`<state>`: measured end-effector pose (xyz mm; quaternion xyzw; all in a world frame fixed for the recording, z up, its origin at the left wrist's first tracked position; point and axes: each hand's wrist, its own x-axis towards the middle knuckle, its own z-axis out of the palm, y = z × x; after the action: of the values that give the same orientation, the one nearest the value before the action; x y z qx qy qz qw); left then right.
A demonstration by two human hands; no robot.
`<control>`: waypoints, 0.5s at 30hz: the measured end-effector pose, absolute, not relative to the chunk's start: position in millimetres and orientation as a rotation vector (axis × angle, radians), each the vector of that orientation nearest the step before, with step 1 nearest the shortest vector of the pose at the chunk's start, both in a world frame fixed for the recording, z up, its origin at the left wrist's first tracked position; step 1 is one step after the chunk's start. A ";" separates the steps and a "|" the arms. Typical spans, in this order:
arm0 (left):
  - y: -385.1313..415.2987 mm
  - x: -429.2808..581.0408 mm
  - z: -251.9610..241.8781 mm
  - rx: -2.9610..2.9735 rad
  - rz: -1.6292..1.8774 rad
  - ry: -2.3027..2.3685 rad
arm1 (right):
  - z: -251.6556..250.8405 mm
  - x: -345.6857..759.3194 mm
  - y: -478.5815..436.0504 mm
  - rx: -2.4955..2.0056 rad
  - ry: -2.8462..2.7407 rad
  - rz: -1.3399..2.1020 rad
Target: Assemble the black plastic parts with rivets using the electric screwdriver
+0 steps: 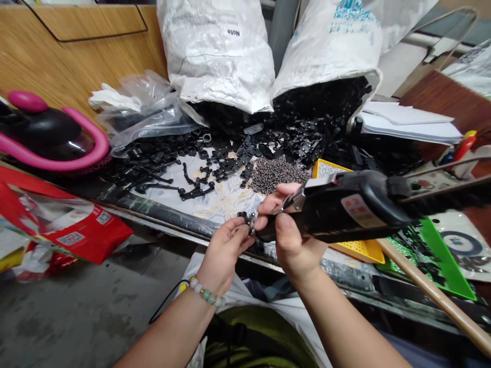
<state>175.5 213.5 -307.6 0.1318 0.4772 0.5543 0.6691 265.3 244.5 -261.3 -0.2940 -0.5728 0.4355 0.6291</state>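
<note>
My left hand [229, 245] is closed on a small black part [247, 221] near the table's front edge. My right hand [295, 240] grips a black power screwdriver [345, 207], its tip end pointing left toward that part. Fingers of both hands nearly meet around the part, and the exact contact is hidden. Behind them on the table lie a pile of small screws [278, 174] and many loose black plastic parts [197, 189].
Two white sacks [220, 51] stand open at the back, spilling black parts. At the right are a yellow tray [360, 250], a green tray [456, 266] and a wooden stick [433, 291]. A red bag [92, 230] and a pink-and-black object [57, 130] lie at the left.
</note>
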 end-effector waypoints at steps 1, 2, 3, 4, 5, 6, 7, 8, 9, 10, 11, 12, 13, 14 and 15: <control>213.4 175.4 -307.6 0.301 1.247 1.085 | -257.3 265.5 245.6 -0.673 -1.289 1.008; 213.2 175.4 -307.5 0.301 1.245 1.098 | -251.8 266.3 247.4 -0.671 -1.255 1.011; 212.9 175.2 -307.5 0.300 1.240 1.111 | -245.0 268.0 249.8 -0.668 -1.213 0.997; 212.4 175.0 -307.7 0.296 1.236 1.121 | -237.6 270.9 252.8 -0.663 -1.171 0.955; 211.8 174.6 -308.0 0.291 1.236 1.121 | -230.4 274.9 256.4 -0.664 -1.138 0.887; 211.1 174.1 -308.4 0.286 1.238 1.111 | -224.0 280.0 260.3 -0.675 -1.120 0.802; 210.2 173.3 -309.0 0.283 1.241 1.091 | -219.2 286.2 264.5 -0.698 -1.111 0.711; 209.4 172.4 -309.6 0.281 1.246 1.065 | -216.2 293.1 268.6 -0.727 -1.109 0.632; 208.7 171.4 -310.1 0.273 1.251 1.038 | -215.1 300.6 272.5 -0.762 -1.106 0.577; 208.0 170.2 -310.4 0.259 1.256 1.013 | -215.8 308.2 276.1 -0.801 -1.099 0.546; 207.6 168.9 -310.4 0.238 1.261 0.992 | -217.9 315.9 279.1 -0.835 -1.083 0.533; 207.3 167.5 -310.1 0.212 1.269 0.971 | -220.6 323.4 281.5 -0.860 -1.063 0.525; 207.2 166.1 -309.4 0.185 1.276 0.946 | -223.6 330.4 283.4 -0.879 -1.044 0.514; 207.3 164.7 -308.2 0.158 1.280 0.916 | -226.3 337.0 284.7 -0.891 -1.029 0.497; 207.4 163.6 -306.7 0.137 1.281 0.884 | -228.2 343.0 285.6 -0.900 -1.016 0.474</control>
<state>163.6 207.4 -306.7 0.0618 0.3984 0.5774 0.7099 343.0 285.6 -228.2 -0.4124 -0.4655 0.2172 0.7524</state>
